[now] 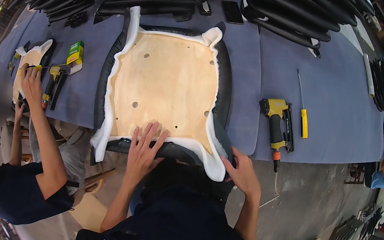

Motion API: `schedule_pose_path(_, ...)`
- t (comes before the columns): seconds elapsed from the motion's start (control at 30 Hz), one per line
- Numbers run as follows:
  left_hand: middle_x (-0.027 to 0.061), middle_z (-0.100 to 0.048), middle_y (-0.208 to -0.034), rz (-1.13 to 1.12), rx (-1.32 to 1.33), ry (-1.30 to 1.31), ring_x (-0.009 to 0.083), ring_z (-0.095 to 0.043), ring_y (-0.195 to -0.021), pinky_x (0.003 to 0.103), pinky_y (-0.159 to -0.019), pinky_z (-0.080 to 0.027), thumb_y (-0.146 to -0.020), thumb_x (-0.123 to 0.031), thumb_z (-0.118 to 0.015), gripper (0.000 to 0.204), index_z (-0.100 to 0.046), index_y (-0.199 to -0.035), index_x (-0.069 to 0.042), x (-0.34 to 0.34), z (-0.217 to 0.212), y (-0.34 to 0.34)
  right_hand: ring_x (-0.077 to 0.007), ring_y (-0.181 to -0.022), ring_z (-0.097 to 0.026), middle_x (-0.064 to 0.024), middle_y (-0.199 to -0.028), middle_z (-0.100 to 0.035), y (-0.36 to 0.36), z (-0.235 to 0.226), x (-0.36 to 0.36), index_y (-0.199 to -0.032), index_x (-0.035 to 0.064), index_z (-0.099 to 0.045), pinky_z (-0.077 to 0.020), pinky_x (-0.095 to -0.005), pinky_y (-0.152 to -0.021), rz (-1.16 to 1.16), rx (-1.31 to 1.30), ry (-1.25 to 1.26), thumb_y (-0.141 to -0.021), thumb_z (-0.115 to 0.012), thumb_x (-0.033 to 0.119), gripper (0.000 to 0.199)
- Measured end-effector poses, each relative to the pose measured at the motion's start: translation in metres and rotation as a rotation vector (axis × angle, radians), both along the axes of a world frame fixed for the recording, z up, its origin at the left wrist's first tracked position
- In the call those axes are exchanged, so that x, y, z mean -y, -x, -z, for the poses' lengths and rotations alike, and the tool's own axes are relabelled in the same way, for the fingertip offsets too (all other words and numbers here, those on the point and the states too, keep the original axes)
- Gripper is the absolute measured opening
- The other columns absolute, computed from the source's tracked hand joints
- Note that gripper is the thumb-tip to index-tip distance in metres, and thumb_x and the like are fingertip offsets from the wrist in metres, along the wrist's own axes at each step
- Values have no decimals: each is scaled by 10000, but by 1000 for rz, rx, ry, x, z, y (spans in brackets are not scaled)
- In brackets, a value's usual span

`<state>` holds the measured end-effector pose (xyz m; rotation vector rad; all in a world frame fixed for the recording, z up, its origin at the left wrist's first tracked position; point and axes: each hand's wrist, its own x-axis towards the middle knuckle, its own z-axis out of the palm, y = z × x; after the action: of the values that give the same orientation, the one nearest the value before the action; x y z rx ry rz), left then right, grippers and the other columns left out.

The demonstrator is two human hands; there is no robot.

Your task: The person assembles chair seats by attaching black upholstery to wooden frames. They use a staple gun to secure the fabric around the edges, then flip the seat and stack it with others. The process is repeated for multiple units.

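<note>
A chair seat lies underside up in front of me: a pale plywood board with several drilled holes, edged by white padding and a black cover. My left hand rests on the near edge, its fingers stretched over the plywood and nothing held in them. At the near right corner, my right hand pinches the black cover beside a loose flap of padding. Some of its fingertips are hidden by the cover.
On the blue-grey table, a yellow-and-black staple gun and a yellow-handled screwdriver lie to the right. Black covers are piled at the back near a phone. At left, a co-worker handles another seat near a second staple gun.
</note>
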<state>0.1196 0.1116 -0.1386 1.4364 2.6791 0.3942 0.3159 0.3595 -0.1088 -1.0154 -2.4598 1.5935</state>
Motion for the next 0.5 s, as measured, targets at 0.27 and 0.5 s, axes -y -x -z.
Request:
schedule_pose_path(0.27,175,-301,-1669,32,173,-225,383,-248,-1563,575,-1267,-193,-621,-326,-964,1144,-385,-1586,-117,-34,-11,44,-179,-526,-653,-165,-744,-675,42,-31,5,-1334,-103,-595,-525,-306,-506,107,-116,145,-1008,-520,47,366)
schedule_pose_path(0.5,232,-586,-1297,467,543,-281,412,-525,-1292,443,-1097,-437,-716,-387,-914,772,-584,-1257,52,-116,-52,7,-52,-523,-545,-63,-763,-675,23,-39,10,-1391,-37,-605,-453,-222,-481,205,-234,142,-1036,-511,-22,368)
